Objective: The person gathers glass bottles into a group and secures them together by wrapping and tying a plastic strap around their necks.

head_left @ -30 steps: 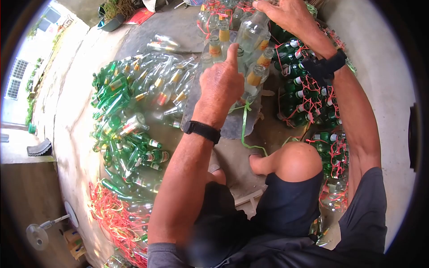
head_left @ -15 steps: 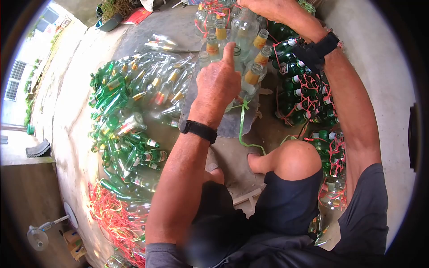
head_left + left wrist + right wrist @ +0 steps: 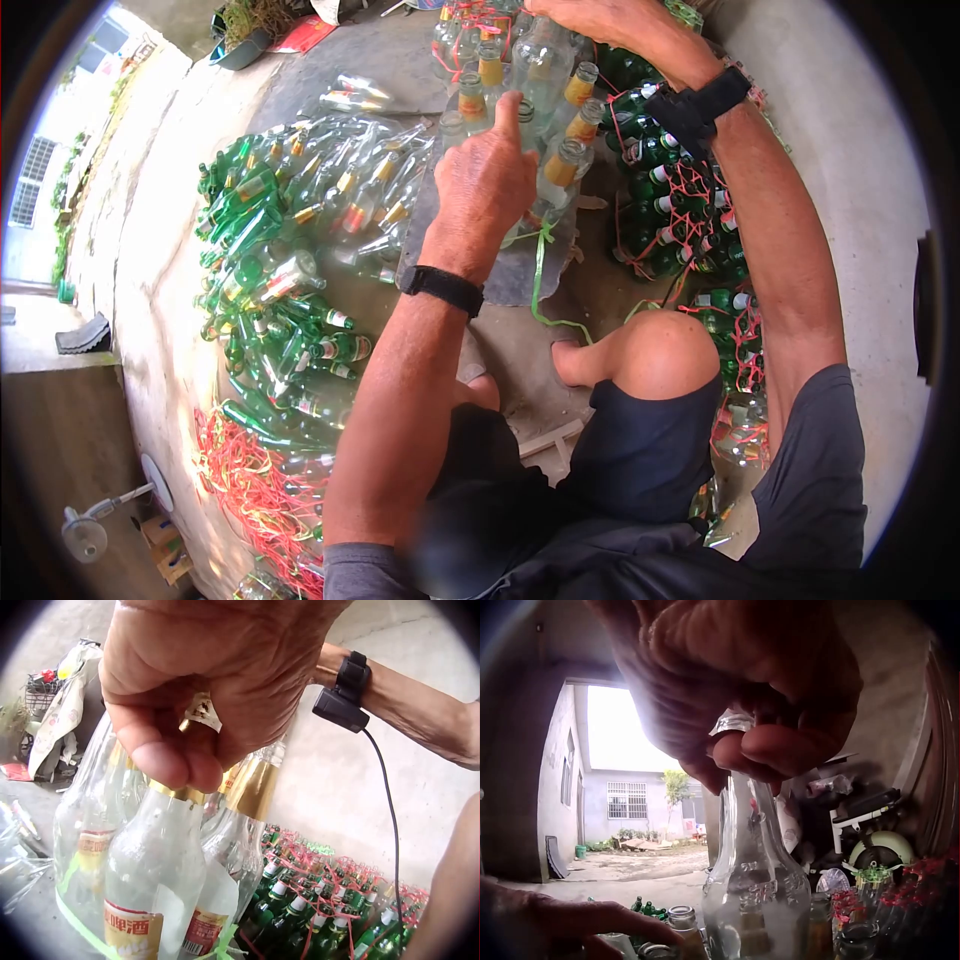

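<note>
Our right hand (image 3: 612,20) has shifted slightly left, fingers curled round a clear bottle (image 3: 541,68) among other bottles (image 3: 470,100); only the left wrist view shows our outstretched left hand (image 3: 487,178) pinching a gold-necked bottle (image 3: 154,862).

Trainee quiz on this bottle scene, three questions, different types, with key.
1. True or false: the right grip holds a clear bottle by its neck.
2. What colour is the tie around the bundle of clear bottles?
a) red
b) green
c) blue
3. Fill in: in the head view, the heap of loose green bottles lies on the ____ of the picture.

Key: 1 true; 2 b; 3 left.
</note>
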{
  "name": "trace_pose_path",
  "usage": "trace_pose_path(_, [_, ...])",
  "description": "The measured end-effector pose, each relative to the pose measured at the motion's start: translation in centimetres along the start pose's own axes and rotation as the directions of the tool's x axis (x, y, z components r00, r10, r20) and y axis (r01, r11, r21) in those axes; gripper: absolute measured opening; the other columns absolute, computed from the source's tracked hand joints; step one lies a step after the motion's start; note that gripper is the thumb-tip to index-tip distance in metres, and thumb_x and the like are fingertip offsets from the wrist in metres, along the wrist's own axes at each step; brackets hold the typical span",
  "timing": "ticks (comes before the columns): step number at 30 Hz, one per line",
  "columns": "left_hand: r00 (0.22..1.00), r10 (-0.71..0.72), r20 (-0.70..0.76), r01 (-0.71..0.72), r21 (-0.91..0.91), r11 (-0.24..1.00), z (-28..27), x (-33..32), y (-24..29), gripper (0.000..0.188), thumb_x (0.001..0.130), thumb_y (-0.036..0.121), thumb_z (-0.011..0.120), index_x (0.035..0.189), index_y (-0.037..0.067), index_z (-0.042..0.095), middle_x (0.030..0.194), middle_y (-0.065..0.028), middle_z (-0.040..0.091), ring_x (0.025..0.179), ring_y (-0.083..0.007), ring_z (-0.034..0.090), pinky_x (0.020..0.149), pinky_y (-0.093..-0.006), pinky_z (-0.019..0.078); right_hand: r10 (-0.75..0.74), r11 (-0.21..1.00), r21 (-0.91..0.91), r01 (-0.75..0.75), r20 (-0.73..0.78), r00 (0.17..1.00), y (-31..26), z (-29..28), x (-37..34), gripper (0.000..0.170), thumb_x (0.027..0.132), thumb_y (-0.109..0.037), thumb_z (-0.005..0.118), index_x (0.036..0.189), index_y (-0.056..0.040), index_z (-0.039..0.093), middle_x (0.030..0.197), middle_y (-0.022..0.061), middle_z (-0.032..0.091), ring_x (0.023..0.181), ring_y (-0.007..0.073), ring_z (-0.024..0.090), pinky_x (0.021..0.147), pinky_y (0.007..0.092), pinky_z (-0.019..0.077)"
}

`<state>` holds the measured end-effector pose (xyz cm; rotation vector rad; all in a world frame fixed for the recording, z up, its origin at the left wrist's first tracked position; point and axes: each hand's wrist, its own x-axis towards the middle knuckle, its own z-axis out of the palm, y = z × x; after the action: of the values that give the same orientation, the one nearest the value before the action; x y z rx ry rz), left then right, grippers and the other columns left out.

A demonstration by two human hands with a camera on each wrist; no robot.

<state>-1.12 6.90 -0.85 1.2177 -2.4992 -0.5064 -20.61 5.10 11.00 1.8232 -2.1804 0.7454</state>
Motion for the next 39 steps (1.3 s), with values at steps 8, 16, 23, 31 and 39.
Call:
trace_pose_path(8, [1.000,-0.011,-0.002,0.011,0.016,1.000,-0.3,-0.1,0.2,0.066,0.094,0.025,0.072,0.150,0.013,0.040,0.090,-0.0213,0.076,0.087,-0.0425,0.075,0.079,-0.0537,0.0576,-0.060,0.998,0.017,0.058,0.184,0.981,0.6,2.1,-0.9,0.042,0.084,-0.030,0.071,0.074,0.0100,0.062,0.060,0.0235,0.057,0.058,0.0293,0.064,0.058,0.0469,0.0495])
trace_pose_path(16, [1.000,0.013,-0.009,-0.013,0.028,1.000,0.1,0.0,0.0,0.068,0.094,0.025,0.072,0.150,0.010,0.038,0.087,-0.0218,0.075,0.082,-0.0422,0.075,0.075,-0.0529,0.0583,-0.105,0.994,0.028,0.102,0.147,0.984,4.9,8.6,-3.0,0.051,0.087,-0.046,0.077,0.099,0.0032,0.070,0.092,0.0267,0.073,0.088,0.0451,0.071,0.078,0.0529,0.0541])
trace_pose_path(23, [1.000,0.021,-0.016,-0.020,0.034,0.999,0.3,0.0,-0.1,0.069,0.093,0.024,0.072,0.150,0.008,0.037,0.086,-0.0228,0.075,0.081,-0.0435,0.074,0.074,-0.0539,0.0577,-0.006,0.992,-0.116,0.048,0.339,0.941,4.2,9.7,-4.1,0.051,0.088,-0.049,0.074,0.109,-0.0023,0.073,0.109,0.0238,0.074,0.109,0.0432,0.070,0.091,0.0529,0.0557])
trace_pose_path(31, [1.000,-0.020,0.012,0.021,-0.068,0.997,0.0,0.0,0.0,0.065,0.094,0.026,0.064,0.153,0.015,0.038,0.092,-0.0309,0.073,0.090,-0.0513,0.071,0.083,-0.0600,0.0542,-0.024,0.992,-0.104,0.069,0.388,0.921,3.7,10.5,-3.3,0.055,0.090,-0.052,0.070,0.113,-0.0016,0.071,0.118,0.0249,0.072,0.114,0.0446,0.067,0.094,0.0532,0.0546])
trace_pose_path(39, [0.999,0.043,-0.002,-0.043,0.037,0.998,0.2,0.0,-0.3,0.069,0.093,0.022,0.070,0.151,0.005,0.035,0.085,-0.0218,0.075,0.080,-0.0419,0.075,0.072,-0.0526,0.0576,-0.091,0.994,-0.034,0.107,0.303,0.949,5.1,10.9,-3.7,0.048,0.094,-0.043,0.070,0.109,0.0023,0.070,0.109,0.0253,0.073,0.108,0.0462,0.068,0.090,0.0519,0.0545])
